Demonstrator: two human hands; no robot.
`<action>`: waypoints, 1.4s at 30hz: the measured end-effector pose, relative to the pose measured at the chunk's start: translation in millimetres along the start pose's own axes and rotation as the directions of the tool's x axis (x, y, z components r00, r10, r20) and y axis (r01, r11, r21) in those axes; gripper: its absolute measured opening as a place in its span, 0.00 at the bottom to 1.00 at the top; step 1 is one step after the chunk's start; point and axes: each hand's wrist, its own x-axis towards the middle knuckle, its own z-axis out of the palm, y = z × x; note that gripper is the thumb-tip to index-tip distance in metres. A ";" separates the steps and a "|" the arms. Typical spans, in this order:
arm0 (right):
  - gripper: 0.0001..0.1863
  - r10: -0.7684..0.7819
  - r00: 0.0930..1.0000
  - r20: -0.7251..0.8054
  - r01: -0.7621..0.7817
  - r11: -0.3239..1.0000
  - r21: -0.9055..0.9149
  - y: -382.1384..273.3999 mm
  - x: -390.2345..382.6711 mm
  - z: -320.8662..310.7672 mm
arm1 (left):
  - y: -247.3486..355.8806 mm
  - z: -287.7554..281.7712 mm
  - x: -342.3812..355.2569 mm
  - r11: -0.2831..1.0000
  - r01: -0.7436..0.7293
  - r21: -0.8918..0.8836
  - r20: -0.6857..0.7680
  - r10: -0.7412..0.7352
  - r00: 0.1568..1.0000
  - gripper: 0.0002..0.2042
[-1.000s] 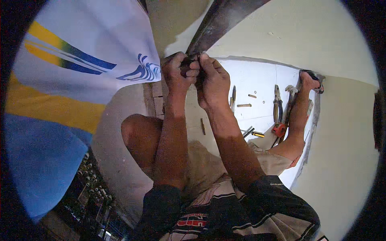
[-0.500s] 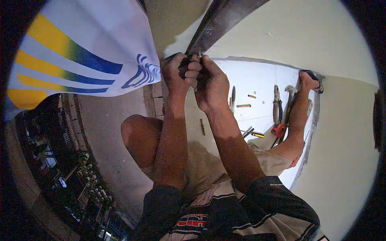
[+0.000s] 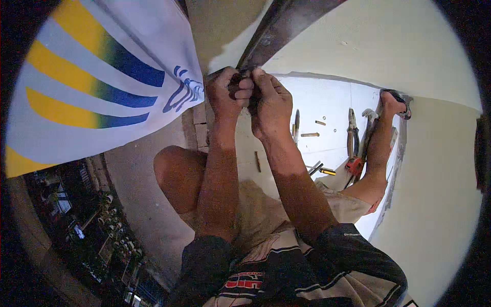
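My left hand has curled fingers at the lower end of a dark metal beam, around something dark that I cannot make out. Beside it my right hand pinches at the same spot, the held piece hidden. On the white tiles to the right lie brass-coloured bolts, small washers, a long pointed tool, pliers, a hammer-like tool, a red tape measure and a yellow-black screwdriver.
A white banner with yellow and blue stripes hangs at left. Below it, past a concrete ledge, are potted plants far down. My bent knee and outstretched sandalled foot flank the work. A cream wall bounds the right.
The banner has billowed, its lower edge shifting upward and then partly back down. My fingers have shifted slightly at the beam's end; a small shiny piece glimpsed earlier by my right thumb is now hidden.
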 end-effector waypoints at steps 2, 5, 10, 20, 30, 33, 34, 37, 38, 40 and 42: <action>0.11 0.004 1.000 0.005 -0.004 0.999 0.035 1.2 0.8 -1.6 | 2.0 1.4 -0.1 0.999 0.041 0.009 -0.012 -0.041 0.999 0.08; 0.12 0.005 0.999 0.046 -0.009 0.996 0.084 3.7 3.8 -6.2 | 2.6 5.1 -1.2 0.998 0.043 -0.043 -0.042 -0.045 0.998 0.08; 0.16 0.103 0.994 0.033 -0.107 0.984 0.143 0.1 -1.4 0.0 | 4.1 -13.2 8.3 0.895 0.331 -0.299 0.125 -0.307 0.943 0.12; 0.18 0.273 0.930 0.247 -0.354 0.848 0.394 2.0 5.3 -11.3 | -16.1 -32.9 21.7 0.973 0.159 0.166 -0.208 -0.123 0.970 0.12; 0.12 0.236 0.965 0.116 -0.261 0.913 0.314 0.0 2.9 -7.8 | -20.3 -22.0 19.1 0.998 0.042 0.039 -0.153 -0.035 0.988 0.14; 0.11 0.216 0.972 0.095 -0.234 0.932 0.278 -1.1 3.3 -10.2 | -16.4 -6.9 11.4 0.996 0.042 0.084 -0.278 -0.017 0.960 0.15; 0.10 0.211 0.974 0.082 -0.225 0.940 0.257 -1.4 3.2 -10.7 | -14.7 -4.2 9.8 0.995 0.031 0.093 -0.248 -0.007 0.969 0.15; 0.10 0.179 0.984 -0.003 -0.175 0.967 0.188 -4.8 0.3 -7.8 | 1.8 16.0 -0.2 0.996 0.085 0.030 -0.197 -0.078 0.977 0.15; 0.10 0.180 0.984 -0.001 -0.177 0.966 0.189 -4.1 0.5 -7.5 | 8.4 20.6 -3.3 0.989 0.144 -0.037 -0.177 -0.148 0.973 0.15; 0.10 0.189 0.982 0.021 -0.189 0.959 0.210 -2.6 1.6 -8.1 | 11.9 19.4 -4.0 0.979 0.177 -0.104 -0.135 -0.190 0.972 0.14; 0.10 0.185 0.982 0.032 -0.187 0.958 0.217 -2.6 0.4 -5.6 | 11.3 16.3 -4.0 0.963 0.208 -0.170 -0.091 -0.225 0.970 0.13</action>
